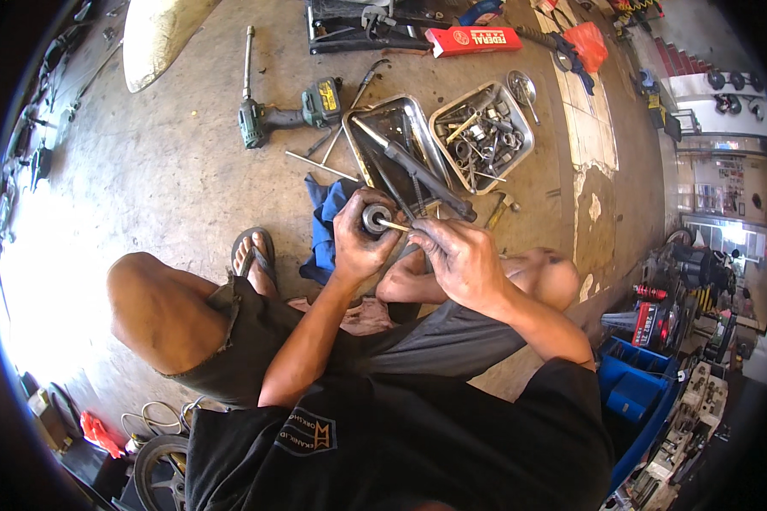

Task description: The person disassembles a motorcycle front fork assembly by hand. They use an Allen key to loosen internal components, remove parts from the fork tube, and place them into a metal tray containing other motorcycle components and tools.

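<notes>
At the left, the cordless driver (283, 112) lies on the concrete with a long shaft fitted; the sandalled foot (256, 254) is well apart from it, so it looks like a small hazard unless someone steps there. Just beside the crumpled blue cloth (319, 223), the left hand (357, 237) wraps its fingers around a dark round part (375, 217), held above the ground in front of the person, with its ringed end facing up. The grip covers most of its side, so I cannot tell how long it is. The skin looks grimy; if that is grease, the part could twist or slip out of the fist. A slim pale rod (395, 226) slants into or against the ringed end; which of the two is unclear. The right hand (462, 255) pinches this rod near its tip end, and a hard push at that slant could make it skid off the rim toward the left fingers. Close ahead is a metal tray (382, 102) with long tools, and right of it a second tray (518, 112) heaped with loose sockets (484, 136), where anything small dropped could get lost.
</notes>
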The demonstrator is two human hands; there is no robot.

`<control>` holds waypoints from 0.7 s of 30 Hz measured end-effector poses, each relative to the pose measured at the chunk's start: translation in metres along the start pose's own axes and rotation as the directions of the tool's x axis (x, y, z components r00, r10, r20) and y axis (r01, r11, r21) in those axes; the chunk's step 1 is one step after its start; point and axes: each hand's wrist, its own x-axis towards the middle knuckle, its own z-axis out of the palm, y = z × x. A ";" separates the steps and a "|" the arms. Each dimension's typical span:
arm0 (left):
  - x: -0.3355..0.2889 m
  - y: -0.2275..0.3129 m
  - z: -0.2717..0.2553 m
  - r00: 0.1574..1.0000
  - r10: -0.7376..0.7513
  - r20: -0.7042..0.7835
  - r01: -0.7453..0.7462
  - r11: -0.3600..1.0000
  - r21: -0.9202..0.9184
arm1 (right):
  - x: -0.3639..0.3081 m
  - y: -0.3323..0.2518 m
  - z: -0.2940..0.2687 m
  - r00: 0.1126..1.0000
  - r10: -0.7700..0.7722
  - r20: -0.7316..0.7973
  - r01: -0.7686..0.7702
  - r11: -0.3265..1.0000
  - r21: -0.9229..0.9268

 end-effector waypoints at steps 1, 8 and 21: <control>0.000 -0.002 0.000 1.000 0.001 -0.002 -0.001 1.000 -0.011 | 0.000 0.001 0.000 1.000 0.021 0.012 -0.021 1.000 0.022; 0.001 -0.005 0.000 0.996 0.048 0.078 -0.047 0.999 -0.022 | 0.006 0.019 -0.008 0.998 -0.053 0.040 0.050 0.996 0.073; -0.001 0.000 0.006 0.999 0.026 0.044 -0.028 0.999 0.038 | 0.001 0.015 -0.008 0.996 -0.038 0.077 0.041 0.999 -0.034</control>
